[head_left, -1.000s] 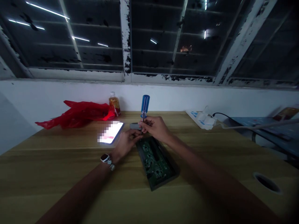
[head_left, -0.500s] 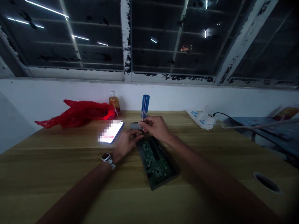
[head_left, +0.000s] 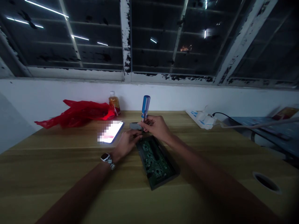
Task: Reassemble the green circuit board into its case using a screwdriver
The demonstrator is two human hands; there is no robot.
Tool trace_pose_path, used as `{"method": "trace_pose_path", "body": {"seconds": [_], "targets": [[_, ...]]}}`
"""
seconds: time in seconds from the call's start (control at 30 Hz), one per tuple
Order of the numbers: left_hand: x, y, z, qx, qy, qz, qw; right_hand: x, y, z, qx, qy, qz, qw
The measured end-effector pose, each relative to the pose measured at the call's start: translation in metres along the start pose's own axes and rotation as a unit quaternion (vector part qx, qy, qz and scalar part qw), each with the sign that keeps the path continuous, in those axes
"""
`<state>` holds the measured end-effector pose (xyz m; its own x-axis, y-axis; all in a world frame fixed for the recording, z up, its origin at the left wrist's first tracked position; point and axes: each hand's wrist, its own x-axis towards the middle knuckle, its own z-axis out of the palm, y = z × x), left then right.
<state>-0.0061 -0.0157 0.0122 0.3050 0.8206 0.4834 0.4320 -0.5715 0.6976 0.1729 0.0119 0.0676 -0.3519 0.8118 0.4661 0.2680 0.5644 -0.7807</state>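
A screwdriver with a blue handle stands nearly upright, its tip at the far left corner of a dark case holding a green circuit board. The fingers of my right hand are closed round its metal shaft, below the handle. My left hand is at the same corner, its thumb and fingers pinched beside the screwdriver tip; what they hold, if anything, is too small to tell. Behind the case lies a small grey object, partly hidden by my hands.
A lit phone lies left of my hands. Behind it are a red plastic bag and a bottle. A white power strip with a cable is at the back right. A round hole opens in the table's right side.
The screwdriver handle has turned slightly and leans a little more to the right. Both hands keep nearly the same place, and the case has not visibly moved.
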Motion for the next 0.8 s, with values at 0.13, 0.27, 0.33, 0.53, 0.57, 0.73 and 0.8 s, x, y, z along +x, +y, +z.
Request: {"method": "trace_pose_path", "body": {"seconds": [0.13,0.27,0.33,0.53,0.57,0.73,0.8], "targets": [[0.0,0.002,-0.003,0.015,-0.018,0.009,1.0,0.002,-0.002,-0.009,0.028,-0.085,0.001,0.996],[0.0,0.002,-0.003,0.009,-0.027,0.013,0.999,0.004,-0.002,-0.011,0.036,-0.086,0.012,0.996],[-0.001,0.002,0.001,0.002,0.0,-0.001,1.0,0.004,-0.002,-0.008,0.029,-0.056,0.015,0.998],[0.0,0.004,0.014,-0.017,0.089,-0.049,0.995,0.003,0.0,0.007,-0.006,0.035,-0.009,0.999],[0.0,0.004,0.014,-0.018,0.087,-0.05,0.995,0.003,0.0,0.008,-0.009,0.042,-0.009,0.999],[0.0,0.005,0.009,-0.022,0.059,-0.039,0.997,0.002,-0.001,0.006,-0.021,0.005,-0.02,1.0],[-0.001,0.005,0.007,-0.023,0.051,-0.034,0.998,0.002,-0.002,0.002,0.005,-0.047,-0.024,0.999]]}}
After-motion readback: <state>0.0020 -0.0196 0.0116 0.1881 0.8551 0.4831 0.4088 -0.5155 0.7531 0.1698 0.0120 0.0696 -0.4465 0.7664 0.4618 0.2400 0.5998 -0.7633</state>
